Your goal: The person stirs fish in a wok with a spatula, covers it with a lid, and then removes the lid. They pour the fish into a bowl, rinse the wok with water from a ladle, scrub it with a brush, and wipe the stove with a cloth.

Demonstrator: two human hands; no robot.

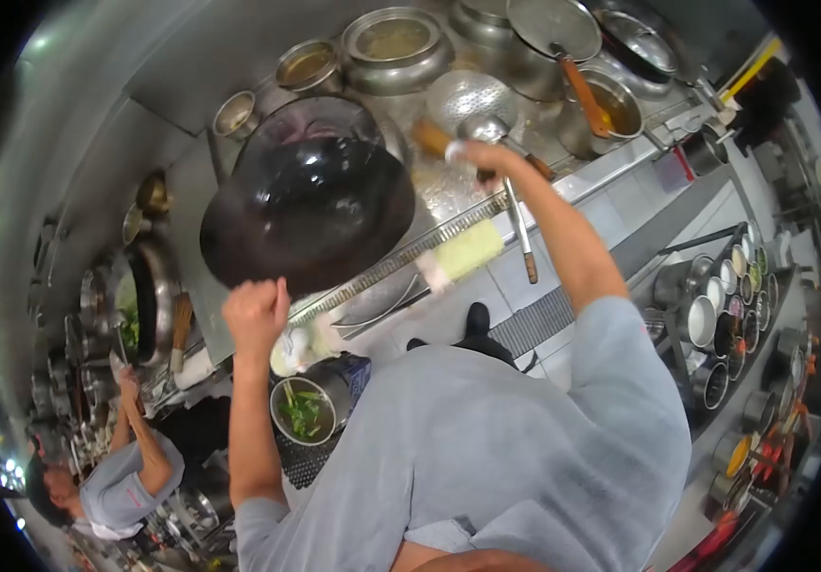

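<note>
A large black wok (pixel 310 214) is tipped up over the stove, its dark curved side toward me. My left hand (pixel 256 313) is closed at its near rim, and the exact grip is hidden behind my fingers. To the right, my right hand (pixel 488 160) is wrapped around a bamboo wok brush (pixel 432 139) with a pale band, its bristle end blurred and pointing left. Beside that hand lie a ladle (pixel 483 128) and a perforated strainer (pixel 472 99). A long-handled metal tool (pixel 520 229) extends over the counter's front edge below it.
Metal pots (pixel 396 52) line the back of the stove. A strainer with a wooden handle (pixel 582 95) rests over another pot (pixel 625 105). Below left stands a bucket with greens (pixel 304 412). Condiment containers (pixel 701 321) fill a right-hand rack. A co-worker (pixel 129 472) works at left.
</note>
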